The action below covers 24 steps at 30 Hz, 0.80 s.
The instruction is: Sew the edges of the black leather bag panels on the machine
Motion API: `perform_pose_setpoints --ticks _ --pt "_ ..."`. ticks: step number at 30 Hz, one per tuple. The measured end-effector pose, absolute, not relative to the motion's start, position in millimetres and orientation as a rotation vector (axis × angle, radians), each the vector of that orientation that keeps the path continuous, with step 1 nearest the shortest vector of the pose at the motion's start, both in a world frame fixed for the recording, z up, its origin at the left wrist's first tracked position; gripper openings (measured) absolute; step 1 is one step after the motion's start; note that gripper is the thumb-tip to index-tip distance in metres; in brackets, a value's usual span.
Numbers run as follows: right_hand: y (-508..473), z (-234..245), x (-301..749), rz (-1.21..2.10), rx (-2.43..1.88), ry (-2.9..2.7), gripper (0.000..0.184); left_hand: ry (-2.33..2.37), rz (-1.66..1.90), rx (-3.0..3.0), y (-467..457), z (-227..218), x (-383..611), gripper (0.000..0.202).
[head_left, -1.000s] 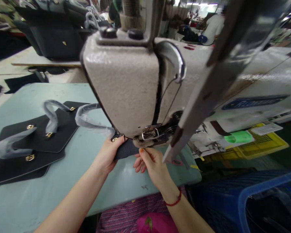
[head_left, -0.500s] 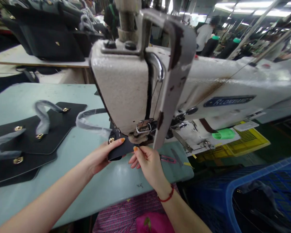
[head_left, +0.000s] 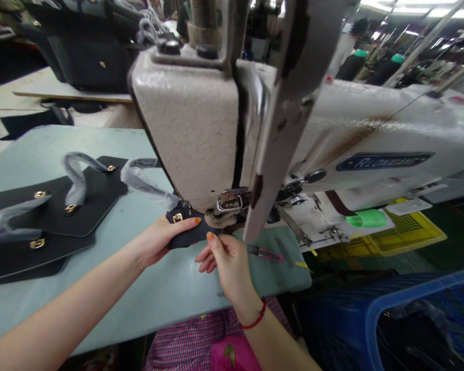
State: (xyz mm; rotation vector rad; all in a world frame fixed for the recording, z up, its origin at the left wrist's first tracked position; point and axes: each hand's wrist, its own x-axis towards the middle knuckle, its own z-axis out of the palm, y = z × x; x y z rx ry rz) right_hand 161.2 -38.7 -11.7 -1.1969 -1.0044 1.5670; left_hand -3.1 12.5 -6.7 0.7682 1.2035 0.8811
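Observation:
My left hand grips a black leather bag panel, its thumb flat on top and its fingers underneath. A gold buckle and a plastic-wrapped handle are fixed to this panel. The panel's far end lies under the head of a white sewing machine, close to the presser foot. My right hand is at the panel's right edge, thumb and forefinger pinched together, the other fingers loosely curled below. What the pinch holds is too small to make out.
More black panels with wrapped handles lie stacked on the pale green table. Pink-handled thread snips rest right of my hand. A blue crate and a yellow basket stand at right. Black bags sit behind.
My view has shifted closer to the machine head. Both hands remain at the panel, which has tilted slightly, and my right hand has moved a little left along its edge.

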Motion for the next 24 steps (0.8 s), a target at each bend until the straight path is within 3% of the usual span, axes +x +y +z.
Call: perform_pose_setpoints --ticks 24 --pt "-31.4 -14.4 132.1 1.488 -1.229 -0.851 0.054 1.257 1.078 0.672 10.5 -9.7 2.7 0.04"
